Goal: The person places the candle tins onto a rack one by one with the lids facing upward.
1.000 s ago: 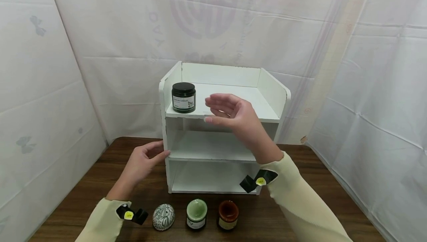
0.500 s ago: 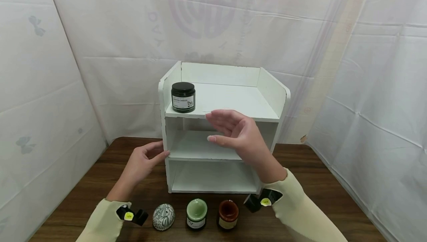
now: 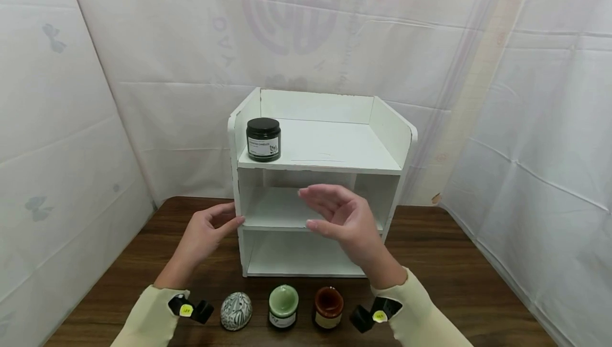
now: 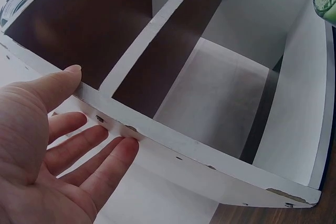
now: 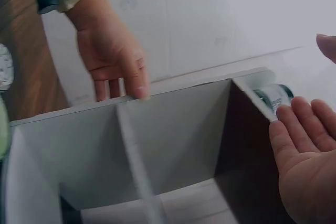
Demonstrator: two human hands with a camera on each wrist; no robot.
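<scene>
In the head view a white three-tier shelf [image 3: 334, 169] stands upright on the wooden table. My left hand [image 3: 203, 233] holds its left side panel by the front edge, thumb over the edge and fingers against the outer face. My right hand [image 3: 344, 222] hovers in front of the middle tier, holding nothing, thumb apart from the extended fingers. At the left of the top tier sits a dark scented candle jar [image 3: 263, 140] with a black lid and white label. A green candle jar [image 3: 282, 307], a reddish-brown candle jar [image 3: 328, 308] and a patterned oval object [image 3: 236, 311] line the table's front.
White sheets [image 3: 177, 44] hang behind and on both sides of the wooden table [image 3: 440, 262]. Black wrist cameras [image 3: 375, 313] are strapped on both cream sleeves. The shelf's side walls rise above its top tier.
My right hand has come down from beside the dark candle jar on the top tier to in front of the middle tier. The left hand has stayed on the side panel.
</scene>
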